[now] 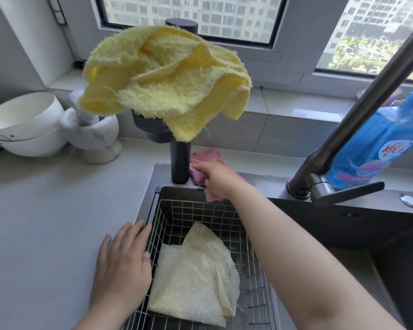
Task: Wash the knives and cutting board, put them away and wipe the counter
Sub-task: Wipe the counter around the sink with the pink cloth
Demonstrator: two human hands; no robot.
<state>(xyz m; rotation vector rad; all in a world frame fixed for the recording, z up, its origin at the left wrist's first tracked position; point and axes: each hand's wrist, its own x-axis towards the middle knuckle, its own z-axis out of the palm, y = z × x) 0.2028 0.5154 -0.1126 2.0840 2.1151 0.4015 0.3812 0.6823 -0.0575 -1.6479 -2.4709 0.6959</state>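
My right hand point(216, 178) presses a pink cloth point(206, 158) onto the back ledge of the sink, right beside a black post point(180, 163). Its fingers are closed over the cloth. My left hand point(123, 260) lies flat with fingers apart on the grey counter point(45, 222), its fingertips at the left rim of a wire basket point(200, 210) set in the sink. A cream mesh mat point(198, 277) lies folded in the basket. No knife or cutting board is in sight.
A yellow towel point(162, 84) is draped over the top of the black post. White bowls point(26, 125) and a white mortar point(93, 136) stand at the back left. A dark faucet point(358, 115) and a blue detergent bottle point(377, 144) are at the right.
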